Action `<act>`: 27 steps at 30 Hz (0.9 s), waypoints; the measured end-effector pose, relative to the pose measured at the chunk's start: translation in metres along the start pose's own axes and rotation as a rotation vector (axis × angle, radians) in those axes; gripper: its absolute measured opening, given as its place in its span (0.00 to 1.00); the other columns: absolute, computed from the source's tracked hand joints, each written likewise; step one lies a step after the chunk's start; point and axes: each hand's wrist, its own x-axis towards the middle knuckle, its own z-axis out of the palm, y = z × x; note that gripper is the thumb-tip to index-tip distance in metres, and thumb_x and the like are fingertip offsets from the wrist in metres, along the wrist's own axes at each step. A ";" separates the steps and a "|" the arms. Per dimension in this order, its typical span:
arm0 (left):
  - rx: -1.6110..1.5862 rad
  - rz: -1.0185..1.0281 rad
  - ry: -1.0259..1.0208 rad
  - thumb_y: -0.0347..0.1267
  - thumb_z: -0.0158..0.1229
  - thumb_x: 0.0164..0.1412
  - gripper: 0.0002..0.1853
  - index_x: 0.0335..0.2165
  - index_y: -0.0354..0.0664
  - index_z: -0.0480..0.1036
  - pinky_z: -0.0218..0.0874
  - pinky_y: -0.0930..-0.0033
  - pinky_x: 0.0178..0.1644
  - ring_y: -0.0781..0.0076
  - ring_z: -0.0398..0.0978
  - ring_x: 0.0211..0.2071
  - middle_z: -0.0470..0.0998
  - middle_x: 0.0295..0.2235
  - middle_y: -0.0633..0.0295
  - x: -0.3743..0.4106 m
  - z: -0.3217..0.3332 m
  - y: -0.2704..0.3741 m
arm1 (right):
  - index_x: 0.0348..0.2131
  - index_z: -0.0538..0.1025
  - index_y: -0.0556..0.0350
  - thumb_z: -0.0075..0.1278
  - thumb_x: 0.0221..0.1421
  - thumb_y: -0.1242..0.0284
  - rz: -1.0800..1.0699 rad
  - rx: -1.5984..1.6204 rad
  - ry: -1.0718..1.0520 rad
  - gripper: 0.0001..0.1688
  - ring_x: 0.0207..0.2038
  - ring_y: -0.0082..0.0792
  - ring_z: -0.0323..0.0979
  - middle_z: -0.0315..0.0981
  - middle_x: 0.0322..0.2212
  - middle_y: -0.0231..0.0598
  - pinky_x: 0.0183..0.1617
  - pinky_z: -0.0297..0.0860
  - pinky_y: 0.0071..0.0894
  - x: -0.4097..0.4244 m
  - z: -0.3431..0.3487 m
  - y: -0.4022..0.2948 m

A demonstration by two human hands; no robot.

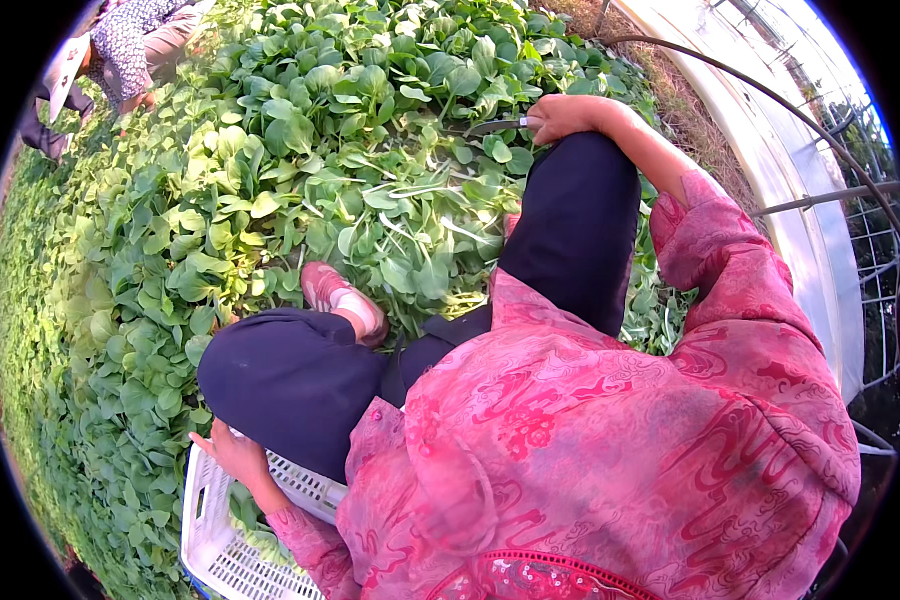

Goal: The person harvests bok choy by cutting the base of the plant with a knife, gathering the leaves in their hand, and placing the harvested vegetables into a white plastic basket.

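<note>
My right hand [559,120] grips a knife by its handle, beside my right knee. Its curved blade [495,126] points left over low leaves at the edge of the standing leafy greens [367,82]. At lower left, my left hand [234,454] is on the upper rim of a white plastic crate [211,517], with one digit sticking out past the corner. Part of its grip is hidden. Some greens [259,544] lie inside the crate, partly covered by my sleeve. Cut greens [412,240] with pale stems lie flat on the ground between my legs.
Dense leafy plants [120,322] spread along my left side. Another person [131,60] bends over the plants at upper left. To the right stand a plastic sheet wall [780,195], a curved pole [765,86] and a horizontal bar [832,199]. My pink shoe [337,296] is among the greens.
</note>
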 end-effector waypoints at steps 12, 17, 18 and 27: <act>0.032 0.282 0.133 0.36 0.45 0.54 0.17 0.37 0.36 0.70 0.30 0.49 0.64 0.64 0.72 0.34 0.73 0.28 0.59 0.013 0.000 0.013 | 0.27 0.67 0.58 0.42 0.54 0.61 0.196 0.411 -0.165 0.17 0.14 0.23 0.61 0.67 0.14 0.35 0.14 0.59 0.24 0.076 0.025 0.019; 0.059 0.263 0.072 0.36 0.44 0.55 0.17 0.39 0.36 0.69 0.29 0.50 0.65 0.69 0.73 0.36 0.74 0.31 0.63 0.013 0.005 0.008 | 0.21 0.70 0.61 0.42 0.50 0.60 0.192 0.566 -0.102 0.20 0.09 0.29 0.62 0.69 0.12 0.41 0.11 0.60 0.28 0.174 0.053 0.024; 0.055 0.223 0.055 0.36 0.44 0.55 0.18 0.40 0.36 0.69 0.28 0.50 0.65 0.70 0.73 0.36 0.74 0.32 0.64 0.011 0.008 0.006 | 0.20 0.71 0.62 0.42 0.50 0.61 0.194 0.595 -0.091 0.21 0.09 0.30 0.64 0.69 0.12 0.42 0.11 0.61 0.30 0.193 0.062 0.025; -0.290 -0.352 -0.010 0.28 0.49 0.52 0.18 0.42 0.31 0.67 0.38 0.59 0.61 0.63 0.67 0.46 0.70 0.45 0.55 0.023 0.046 0.014 | 0.23 0.70 0.58 0.47 0.51 0.59 0.113 0.945 0.277 0.19 0.15 0.35 0.69 0.70 0.14 0.40 0.20 0.67 0.30 0.323 0.150 0.018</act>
